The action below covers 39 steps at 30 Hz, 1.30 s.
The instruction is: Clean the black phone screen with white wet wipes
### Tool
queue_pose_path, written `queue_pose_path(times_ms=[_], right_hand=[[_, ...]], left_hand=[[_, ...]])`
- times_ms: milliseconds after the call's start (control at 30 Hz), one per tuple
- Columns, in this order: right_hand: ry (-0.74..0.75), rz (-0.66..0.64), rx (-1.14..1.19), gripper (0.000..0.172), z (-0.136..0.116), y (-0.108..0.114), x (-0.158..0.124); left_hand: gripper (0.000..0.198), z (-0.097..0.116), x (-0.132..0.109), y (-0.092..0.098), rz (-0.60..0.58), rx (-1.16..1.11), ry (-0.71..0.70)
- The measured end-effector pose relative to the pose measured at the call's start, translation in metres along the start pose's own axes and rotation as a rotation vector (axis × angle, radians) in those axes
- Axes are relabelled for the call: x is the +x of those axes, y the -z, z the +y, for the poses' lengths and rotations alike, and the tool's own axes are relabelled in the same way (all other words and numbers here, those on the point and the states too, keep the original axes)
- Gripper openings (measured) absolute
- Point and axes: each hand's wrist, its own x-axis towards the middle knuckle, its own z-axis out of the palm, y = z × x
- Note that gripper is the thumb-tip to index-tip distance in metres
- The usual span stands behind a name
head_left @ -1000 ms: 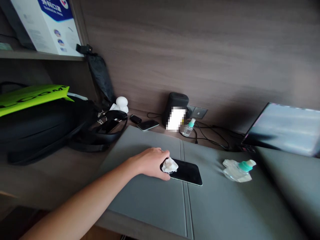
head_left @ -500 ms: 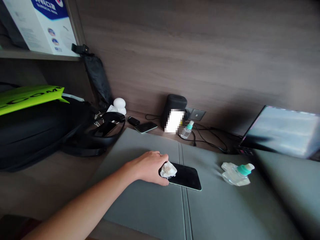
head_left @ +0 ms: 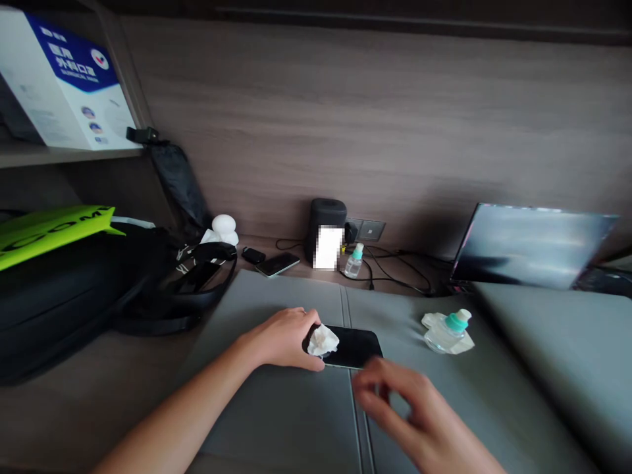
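Observation:
My left hand (head_left: 286, 339) grips the left end of a black smartphone (head_left: 354, 347) lying flat on a grey desk mat (head_left: 296, 421), thumb on its near edge and fingers on its far edge. A crumpled white tissue (head_left: 323, 340) rests on the phone's left part, beside the thumb and forefinger. My right hand (head_left: 407, 411), somewhat blurred, is at the phone's near right corner. Its thumb and forefinger curl together at the tips, and nothing shows between them. Whether it touches the phone I cannot tell.
On the right, a small spray bottle (head_left: 447, 331) sits on a pale wipe. Another bottle (head_left: 354, 261) stands by a black speaker-like device (head_left: 328, 212) and cables. Further right is a laptop-like screen (head_left: 528, 247). A second phone (head_left: 277, 264) and a black bag (head_left: 64, 289) are left.
My right hand has come into view from the lower right, near the phone. My left hand still grips the phone with the tissue on it. The camera view has shifted.

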Motion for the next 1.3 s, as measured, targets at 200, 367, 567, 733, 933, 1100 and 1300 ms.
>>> queue_pose_path(times_ms=[200,367,567,733,933,1100,1300], right_hand=[[0.431,-0.104,-0.161,0.017,0.005,0.001,0.105],[0.488,-0.163,-0.254,0.023,0.029,-0.004,0.103],[0.376,-0.084,-0.409,0.022,0.037,-0.006,0.104],[0.477,-0.057,-0.399,0.019,0.022,-0.021,0.096],[0.503,-0.168,-0.264,0.019,0.016,-0.012,0.089],[0.469,-0.154,-0.299,0.018,0.009,-0.019,0.096],[0.532,-0.214,-0.195,0.031,0.014,-0.009,0.093]], left_hand=[[0.046,0.002,0.002,0.0,0.007,0.043,0.035],[0.047,0.004,0.002,0.0,0.0,0.049,0.034],[0.051,0.003,0.0,0.0,-0.036,0.025,0.072],[0.044,0.0,0.0,-0.004,-0.024,0.045,0.084],[0.056,0.0,0.0,-0.004,-0.009,-0.014,0.041],[0.045,0.003,0.0,-0.002,-0.004,0.015,0.032],[0.055,0.002,0.001,-0.001,-0.007,-0.006,0.009]])
